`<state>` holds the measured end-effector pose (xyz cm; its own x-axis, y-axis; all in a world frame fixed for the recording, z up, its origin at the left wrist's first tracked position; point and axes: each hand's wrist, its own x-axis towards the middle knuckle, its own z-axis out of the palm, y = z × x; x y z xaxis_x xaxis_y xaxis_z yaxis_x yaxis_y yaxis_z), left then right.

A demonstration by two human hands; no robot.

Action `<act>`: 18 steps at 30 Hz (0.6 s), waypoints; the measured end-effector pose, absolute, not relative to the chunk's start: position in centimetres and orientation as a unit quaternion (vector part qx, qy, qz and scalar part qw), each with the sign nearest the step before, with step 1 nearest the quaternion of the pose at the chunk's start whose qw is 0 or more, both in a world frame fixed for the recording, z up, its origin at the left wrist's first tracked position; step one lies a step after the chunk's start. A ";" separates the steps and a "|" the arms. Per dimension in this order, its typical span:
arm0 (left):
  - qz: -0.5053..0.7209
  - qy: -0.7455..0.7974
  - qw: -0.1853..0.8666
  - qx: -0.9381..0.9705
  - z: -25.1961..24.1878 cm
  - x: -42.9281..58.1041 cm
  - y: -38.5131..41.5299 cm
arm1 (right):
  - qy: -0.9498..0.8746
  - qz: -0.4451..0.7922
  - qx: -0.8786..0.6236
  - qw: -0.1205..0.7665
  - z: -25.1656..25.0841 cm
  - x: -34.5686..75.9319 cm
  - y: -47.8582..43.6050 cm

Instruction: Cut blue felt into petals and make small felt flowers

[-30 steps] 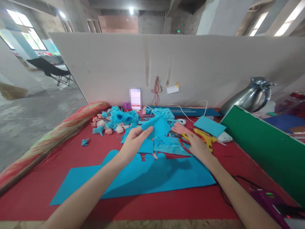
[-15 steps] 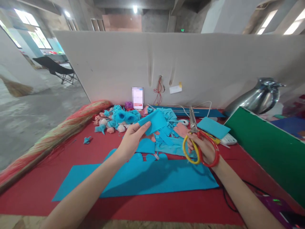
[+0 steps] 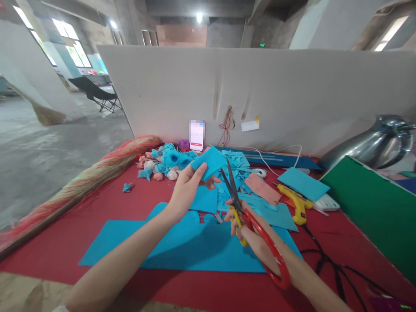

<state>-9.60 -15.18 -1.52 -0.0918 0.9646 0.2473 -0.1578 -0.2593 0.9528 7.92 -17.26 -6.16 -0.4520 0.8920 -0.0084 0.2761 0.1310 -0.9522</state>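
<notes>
My left hand [image 3: 188, 188] pinches a small folded piece of blue crepe paper [image 3: 210, 161] between thumb and fingers, holding it above the table. Close by on the right, my right hand [image 3: 242, 216] grips scissors [image 3: 232, 190] with one red and one yellow handle. The scissor blades are spread apart and point up toward the right edge of the blue piece; whether they touch it I cannot tell. Beneath both hands lies a long blue paper strip [image 3: 123, 242] on the red tabletop, with blue scraps [image 3: 235, 160] and cut blue pieces behind it.
Blue, pink and white paper flowers [image 3: 170, 158] are heaped at the back left, near a propped phone [image 3: 196, 135]. On the right lie a pink paper piece [image 3: 262, 188], a yellow glue gun [image 3: 297, 203], a green board [image 3: 373, 212] and a metal jug [image 3: 370, 141]. A tassel bundle [image 3: 97, 169] runs along the left edge.
The scissors have swung from upright, with blades together, to spread blades tilted left, and my right hand has come nearer the blue piece. The view has shifted slightly left.
</notes>
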 end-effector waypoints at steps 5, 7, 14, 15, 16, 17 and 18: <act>0.585 0.416 0.437 0.541 -1.7 -9.4 -15.0 | -0.668 0.536 -0.431 0.284 -6.1 7.8 -17.4; 0.567 0.416 0.453 0.548 -1.9 -9.2 -15.0 | -0.664 0.537 -0.437 0.284 -6.6 7.9 -17.2; 0.524 0.420 0.473 0.570 -2.2 -9.0 -15.2 | -0.666 0.520 -0.453 0.285 -7.0 8.0 -17.1; 0.518 0.422 0.470 0.577 -2.2 -9.0 -15.3 | -0.670 0.518 -0.451 0.283 -6.8 8.0 -17.2; 0.511 0.425 0.467 0.584 -2.1 -9.0 -15.3 | -0.675 0.515 -0.448 0.281 -6.7 8.1 -17.2; 0.505 0.428 0.463 0.589 -2.0 -9.0 -15.4 | -0.680 0.511 -0.445 0.281 -6.5 8.1 -17.3; 0.502 0.431 0.460 0.591 -2.0 -9.1 -15.4 | -0.684 0.506 -0.443 0.281 -6.4 8.1 -17.3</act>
<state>-9.08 -15.39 -2.02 0.1233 0.9726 0.1971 0.0471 -0.2041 0.9778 8.11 -17.32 -6.43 -0.4493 0.8911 -0.0636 0.3215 0.0949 -0.9421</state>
